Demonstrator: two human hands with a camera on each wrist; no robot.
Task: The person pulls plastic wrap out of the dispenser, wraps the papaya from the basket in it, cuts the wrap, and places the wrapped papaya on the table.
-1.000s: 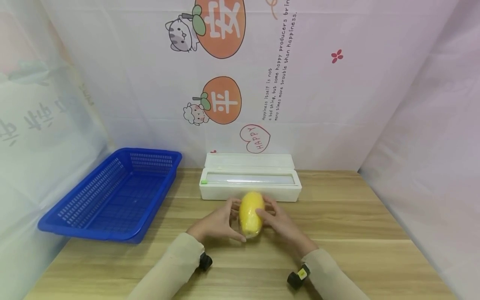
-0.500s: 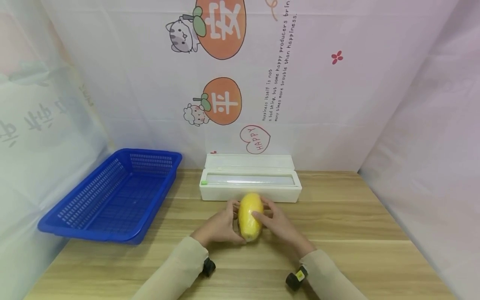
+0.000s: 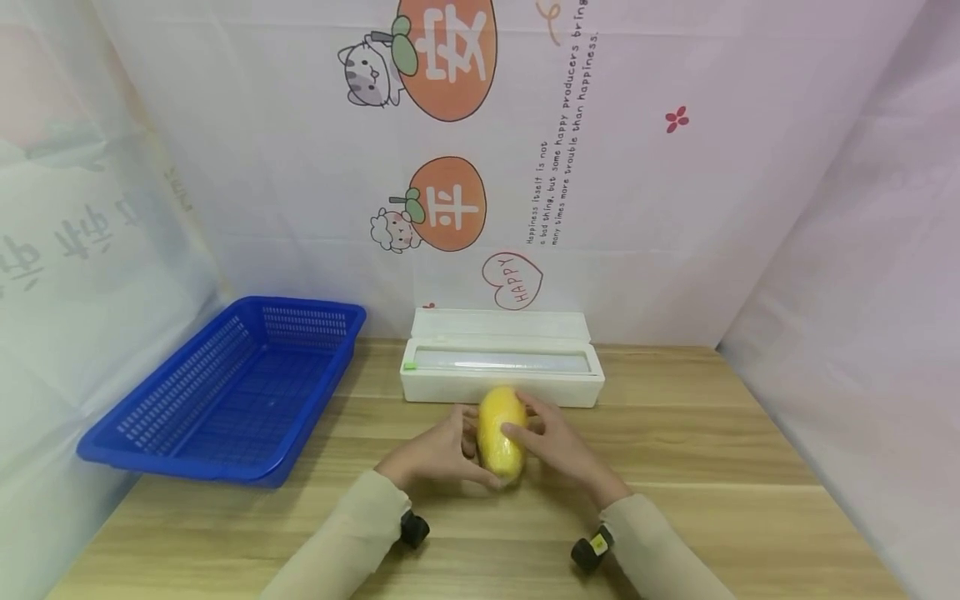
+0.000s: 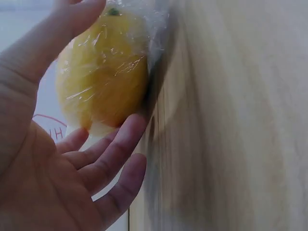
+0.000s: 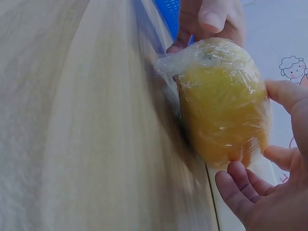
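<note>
A plump oblong yellow fruit (image 3: 502,433), wrapped in crinkled clear cling film, is between both hands at the middle of the table. A small green spot marks its near end in the left wrist view, where loose film (image 4: 156,29) sticks out. My right hand (image 3: 558,442) holds the fruit from the right, thumb on top and fingertips round its side and far end. On the left side, my left hand (image 3: 442,450) has spread, loosely bent fingers, with fingertips (image 4: 132,126) close against the fruit and the thumb by its near end.
Behind the fruit stands a white cling film box (image 3: 501,387), lid raised, with a green slider (image 3: 409,366) at its left end. A blue plastic basket (image 3: 277,479) sits at the left. Printed white cloth (image 3: 615,183) hangs round the wooden table (image 3: 675,467).
The left thumb closed in at the fruit's near end, then eased away a little. The fruit shifted slightly between the hands, while the right hand kept its hold.
</note>
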